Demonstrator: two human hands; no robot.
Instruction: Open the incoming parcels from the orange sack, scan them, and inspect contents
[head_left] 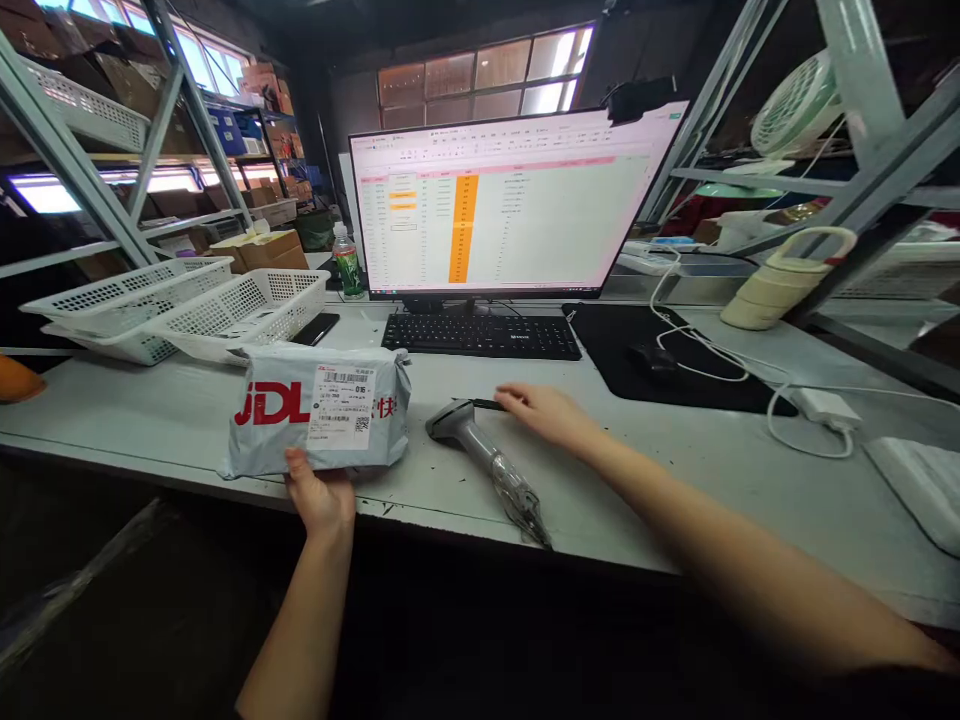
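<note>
My left hand [321,495] supports a grey plastic mailer parcel [270,440] from below, its thumb pressed on the front edge. Red JDL lettering and a white shipping label [342,405] face me. The parcel is tilted up over the front of the desk. My right hand [547,412] is low over the desk with fingers stretched out and slightly apart. Its fingertips are at the right end of a slim black pen-like object [480,404]; whether they touch it is unclear. Between my hands lies a handheld barcode scanner [484,450], its handle wrapped in clear plastic.
Behind are a keyboard [480,336] and a monitor [420,220] showing a spreadsheet. White baskets [277,290] and a green-labelled bottle [347,262] stand left. Right are a mouse [651,358] on a black mat [622,325], white cables, and a cream tumbler [776,285].
</note>
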